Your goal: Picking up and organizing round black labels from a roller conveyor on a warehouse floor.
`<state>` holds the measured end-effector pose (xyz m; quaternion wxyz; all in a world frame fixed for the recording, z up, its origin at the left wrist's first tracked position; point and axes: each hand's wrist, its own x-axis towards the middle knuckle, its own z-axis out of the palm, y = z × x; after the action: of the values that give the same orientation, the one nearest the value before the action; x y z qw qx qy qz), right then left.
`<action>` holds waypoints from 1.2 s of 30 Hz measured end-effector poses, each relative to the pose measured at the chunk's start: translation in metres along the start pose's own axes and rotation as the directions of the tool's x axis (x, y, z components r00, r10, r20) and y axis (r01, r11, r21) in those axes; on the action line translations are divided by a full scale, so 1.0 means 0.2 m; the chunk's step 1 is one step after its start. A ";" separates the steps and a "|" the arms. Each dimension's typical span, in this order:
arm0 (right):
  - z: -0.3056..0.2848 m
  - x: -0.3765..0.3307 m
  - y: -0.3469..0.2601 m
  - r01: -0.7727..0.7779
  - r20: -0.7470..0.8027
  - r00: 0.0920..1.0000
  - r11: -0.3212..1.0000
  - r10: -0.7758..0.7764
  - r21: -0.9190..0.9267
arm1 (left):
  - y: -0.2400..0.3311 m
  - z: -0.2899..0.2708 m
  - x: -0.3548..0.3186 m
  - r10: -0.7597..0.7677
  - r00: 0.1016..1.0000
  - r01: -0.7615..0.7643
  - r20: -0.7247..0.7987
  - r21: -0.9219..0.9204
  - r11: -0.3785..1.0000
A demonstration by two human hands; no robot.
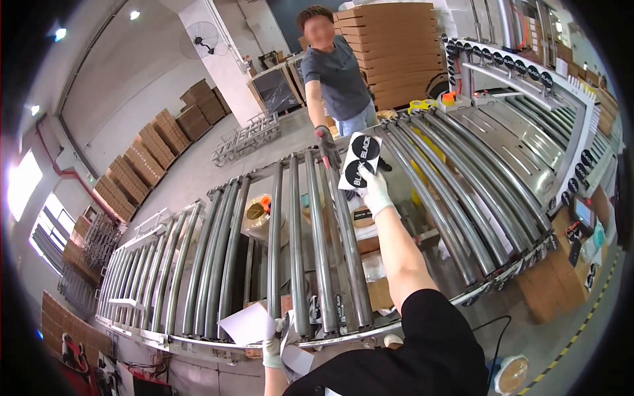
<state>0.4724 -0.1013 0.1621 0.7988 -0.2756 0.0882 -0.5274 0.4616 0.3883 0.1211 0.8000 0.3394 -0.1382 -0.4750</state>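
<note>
Stretched out over the roller conveyor (319, 257), my right hand (377, 193) in a white glove is closed on the lower end of a white label sheet (351, 173). Two round black labels with white lettering lie on that sheet. My left hand (271, 351), also gloved in white, is low at the conveyor's near edge. White sheets of paper (246, 325) are gripped in it, and they partly cover its fingers. Across the conveyor, a co-worker's dark-gloved hand (326, 142) is just left of the label sheet; I cannot tell whether it touches.
A person (335, 76) in a grey shirt stands on the far side. Below the rollers sit a tape roll (257, 214) and boxes. A frame hung with round black labels (508, 63) rises at right. Flat cardboard stacks (389, 56) stand behind; a cable (503, 318) hangs near right.
</note>
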 end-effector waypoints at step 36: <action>0.29 -1.53 -0.32 -0.685 0.289 0.465 0.546 0.837 -0.482 | -0.02 0.54 0.25 0.855 0.518 -0.308 -0.013 0.930 0.201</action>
<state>0.3147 0.1721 0.1985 0.8917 -0.4460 0.0768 -0.0007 0.4257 0.3000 0.1932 0.6427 0.7126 -0.2432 0.1417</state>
